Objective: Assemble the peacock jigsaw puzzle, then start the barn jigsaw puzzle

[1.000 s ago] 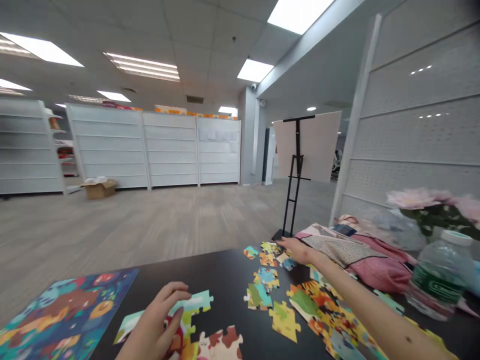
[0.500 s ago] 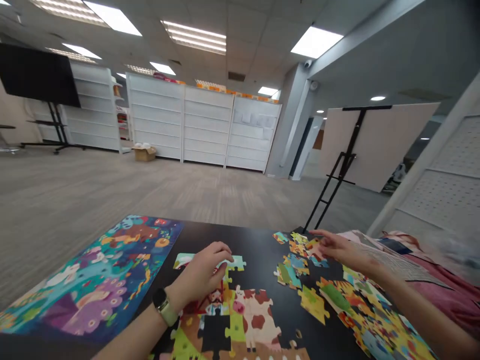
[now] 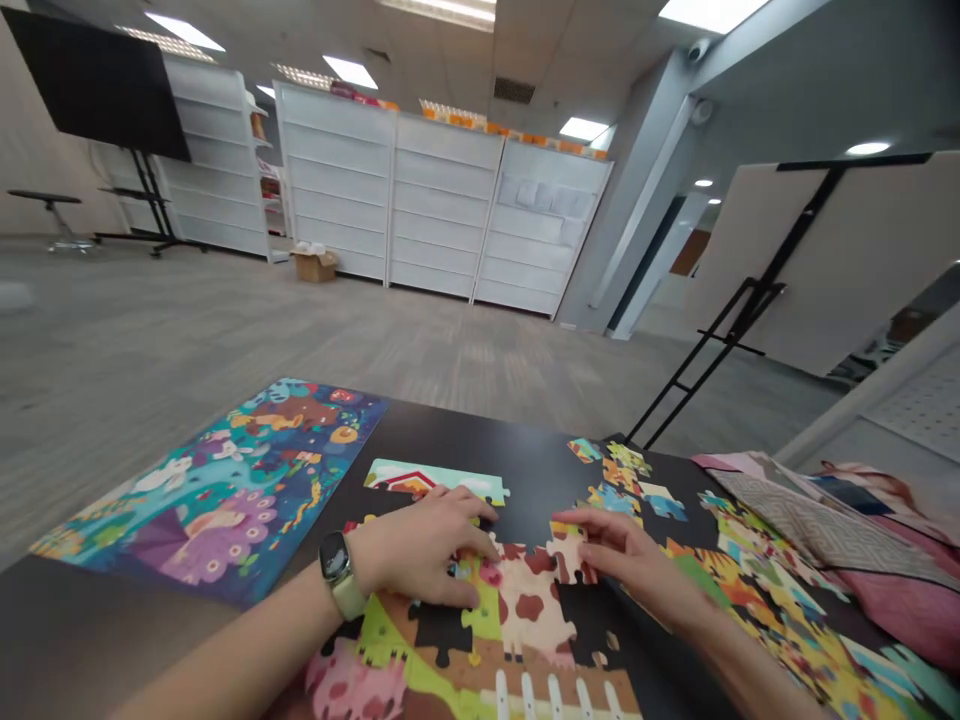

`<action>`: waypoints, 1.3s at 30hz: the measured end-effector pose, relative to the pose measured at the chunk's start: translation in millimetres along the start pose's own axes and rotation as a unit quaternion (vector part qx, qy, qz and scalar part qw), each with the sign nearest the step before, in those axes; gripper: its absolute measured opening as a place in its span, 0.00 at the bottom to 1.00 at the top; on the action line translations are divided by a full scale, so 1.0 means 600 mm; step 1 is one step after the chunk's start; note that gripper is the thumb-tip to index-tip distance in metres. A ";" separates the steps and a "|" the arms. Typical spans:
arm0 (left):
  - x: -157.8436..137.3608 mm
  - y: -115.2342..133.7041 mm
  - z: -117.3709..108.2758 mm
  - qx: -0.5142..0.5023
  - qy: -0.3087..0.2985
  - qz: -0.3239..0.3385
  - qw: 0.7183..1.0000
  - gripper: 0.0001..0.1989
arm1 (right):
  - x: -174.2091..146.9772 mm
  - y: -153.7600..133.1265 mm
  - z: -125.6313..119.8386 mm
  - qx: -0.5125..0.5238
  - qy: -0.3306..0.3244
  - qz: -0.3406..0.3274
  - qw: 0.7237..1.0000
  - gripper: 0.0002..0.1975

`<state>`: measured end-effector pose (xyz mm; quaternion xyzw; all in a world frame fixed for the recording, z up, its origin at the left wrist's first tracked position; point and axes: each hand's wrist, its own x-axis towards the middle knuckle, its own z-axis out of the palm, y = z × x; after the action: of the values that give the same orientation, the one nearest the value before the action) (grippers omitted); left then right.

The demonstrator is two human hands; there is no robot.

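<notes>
In the head view, my right hand [image 3: 634,560] pinches a puzzle piece [image 3: 568,552] between thumb and fingers. That piece, whitish with reddish-brown patches and a yellow top, is at the upper right edge of a partly joined jigsaw puzzle [image 3: 529,610] showing a spotted cow, a pink pig and a white fence. Whether it is locked in, I cannot tell. My left hand [image 3: 424,545], with a watch [image 3: 334,556] at its wrist, rests over the puzzle's upper left, fingers loosely apart and holding nothing. It hides pieces there. Beyond it lies a joined strip [image 3: 480,485] with a red roof.
Loose puzzle pieces [image 3: 626,460] lie at the table's far right, with a larger pile [image 3: 787,610] nearer me. A colourful finished picture [image 3: 247,480] covers the left side. A pink bag [image 3: 892,590] sits at the right edge, and an easel [image 3: 720,350] stands behind.
My right hand has come left from the loose pieces with a puzzle piece in its fingers. The left hand has shifted slightly down the puzzle, uncovering the roof strip. The camera view has tilted.
</notes>
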<state>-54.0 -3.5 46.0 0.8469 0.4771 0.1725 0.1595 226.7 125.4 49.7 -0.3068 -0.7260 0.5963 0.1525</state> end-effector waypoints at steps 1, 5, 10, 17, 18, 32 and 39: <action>0.000 -0.001 0.001 -0.003 -0.005 -0.004 1.000 0.20 | -0.004 0.000 -0.004 0.011 -0.018 0.012 1.000 0.21; 0.002 0.003 0.000 -0.005 -0.015 -0.015 1.000 0.18 | -0.024 -0.001 -0.019 0.020 -0.072 0.043 0.996 0.18; 0.008 0.014 -0.007 -0.007 -0.040 -0.047 0.998 0.17 | -0.041 -0.003 -0.020 -0.063 -0.098 0.064 0.991 0.17; 0.010 0.013 -0.008 0.016 -0.083 -0.073 0.994 0.18 | -0.046 -0.014 -0.012 -0.240 -0.091 0.034 0.966 0.10; 0.010 0.012 -0.007 0.020 -0.088 -0.076 0.993 0.18 | -0.046 -0.014 -0.012 -0.251 -0.089 0.021 0.964 0.11; 0.009 0.015 -0.008 0.034 -0.095 -0.075 0.992 0.20 | -0.050 -0.016 -0.018 -0.139 -0.088 0.031 0.986 0.05; 0.007 0.015 -0.007 0.030 -0.097 -0.076 0.992 0.19 | -0.043 -0.009 -0.014 -0.176 -0.067 0.085 0.978 0.10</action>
<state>-47.2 -3.6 54.3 0.8254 0.5269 0.0628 0.1925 250.1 115.2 60.8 -0.3493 -0.7992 0.4891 -0.0042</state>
